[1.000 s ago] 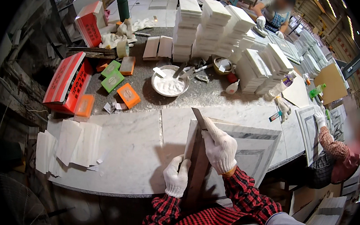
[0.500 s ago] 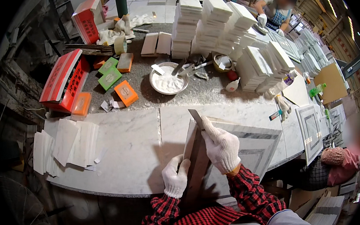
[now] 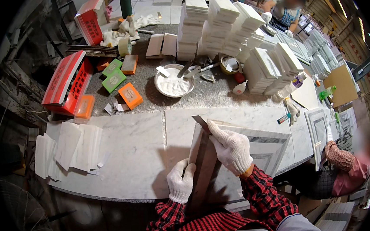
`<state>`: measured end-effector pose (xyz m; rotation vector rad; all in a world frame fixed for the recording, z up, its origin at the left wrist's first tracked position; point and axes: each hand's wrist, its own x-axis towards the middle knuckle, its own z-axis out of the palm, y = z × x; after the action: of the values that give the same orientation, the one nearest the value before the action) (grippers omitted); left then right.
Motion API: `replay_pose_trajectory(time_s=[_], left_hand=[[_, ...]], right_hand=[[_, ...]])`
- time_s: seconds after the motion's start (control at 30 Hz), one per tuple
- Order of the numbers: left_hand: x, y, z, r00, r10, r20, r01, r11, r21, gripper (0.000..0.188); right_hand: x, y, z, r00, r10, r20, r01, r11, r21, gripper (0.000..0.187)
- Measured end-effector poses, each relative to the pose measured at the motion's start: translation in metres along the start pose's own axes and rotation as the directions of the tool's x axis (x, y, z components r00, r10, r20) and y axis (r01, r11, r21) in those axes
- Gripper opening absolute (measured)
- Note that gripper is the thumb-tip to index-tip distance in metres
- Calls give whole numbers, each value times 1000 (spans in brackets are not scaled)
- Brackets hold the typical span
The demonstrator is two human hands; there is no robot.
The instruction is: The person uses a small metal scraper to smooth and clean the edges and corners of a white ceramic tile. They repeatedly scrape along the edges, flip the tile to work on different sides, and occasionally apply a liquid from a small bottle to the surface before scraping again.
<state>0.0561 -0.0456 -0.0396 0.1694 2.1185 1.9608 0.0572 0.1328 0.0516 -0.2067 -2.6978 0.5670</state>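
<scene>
At the near edge of a counter topped with veined white marble [image 3: 127, 152], a tilted white stone panel with dark-grey inlaid bands [image 3: 263, 156]

Nearest the body, red-and-black plaid sleeves [image 3: 267, 196] reach up toward the panel, whose upper part stands over the counter and whose lower part slopes to the lap. The left hand [image 3: 181, 181], in a white knit glove, is clamped on the panel's left edge, thumb toward the face; where its other fingertips end is hidden. The right hand [image 3: 232, 151], gloved alike, is closed around a thin flat grey metal blade [image 3: 201, 123], which sticks out past the fingers by the panel's upper left corner; whether it touches the stone cannot be told.

Left along the counter, thin white marble tiles [image 3: 81, 145] lean in a fanned row. Beyond, on a dusty grey stretch, sit an orange-and-white box [image 3: 130, 96], two green boxes [image 3: 114, 80] and a red-and-white carton [image 3: 67, 88]. Near the middle, a round bowl [image 3: 174, 95] contains white powder and some flat tools; right of it stands a small white squeeze bottle [image 3: 239, 88].

Farther back rise tall stacks of white marble tiles [image 3: 195, 23]. Off right, a person in pink [image 3: 357, 167] sits beside another inlaid panel [image 3: 318, 129].
</scene>
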Motion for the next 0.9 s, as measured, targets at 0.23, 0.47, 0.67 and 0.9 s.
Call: replay_pose_trajectory(time_s=[0.23,0.47,0.67,0.9], left_hand=[[0,2,-1,1000,-21,10,21,1000,-10,21],[-1,2,0,1000,-16,9,17,1000,-9,22],[-1,-16,2,998,52,-27,-54,997,-48,37],[-1,-5,-1,999,42,2,-42,995,87,44]], right_hand=[[1,19,3,990,-142,-7,142,990,-11,46],[-4,16,-2,990,-137,30,137,991,3,46],[-21,-6,0,960,-263,95,274,953,-131,56],[-28,2,7,995,-40,-88,53,987,150,54]])
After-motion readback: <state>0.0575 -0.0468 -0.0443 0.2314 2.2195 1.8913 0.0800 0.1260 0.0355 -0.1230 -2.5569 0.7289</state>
